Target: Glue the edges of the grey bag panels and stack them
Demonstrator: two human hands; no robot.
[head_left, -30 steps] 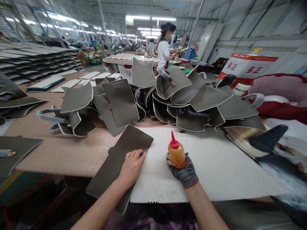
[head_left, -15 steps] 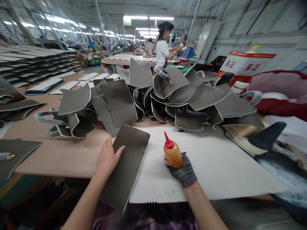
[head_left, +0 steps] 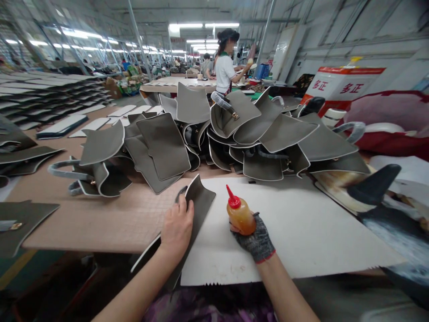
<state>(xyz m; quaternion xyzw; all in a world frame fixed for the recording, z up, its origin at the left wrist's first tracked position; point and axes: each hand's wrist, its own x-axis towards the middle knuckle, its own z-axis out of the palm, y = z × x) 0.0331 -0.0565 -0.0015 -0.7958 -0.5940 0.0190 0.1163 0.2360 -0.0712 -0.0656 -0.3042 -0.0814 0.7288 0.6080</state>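
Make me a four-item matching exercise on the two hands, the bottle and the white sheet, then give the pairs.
1. left hand
2. right hand
3. squeeze bottle
4. white sheet

A. amber, with a red cap
B. lying on the tan table
C. bare, touching a gray panel
D. partly covered by a dark glove

Pairs: 1-C, 2-D, 3-A, 4-B
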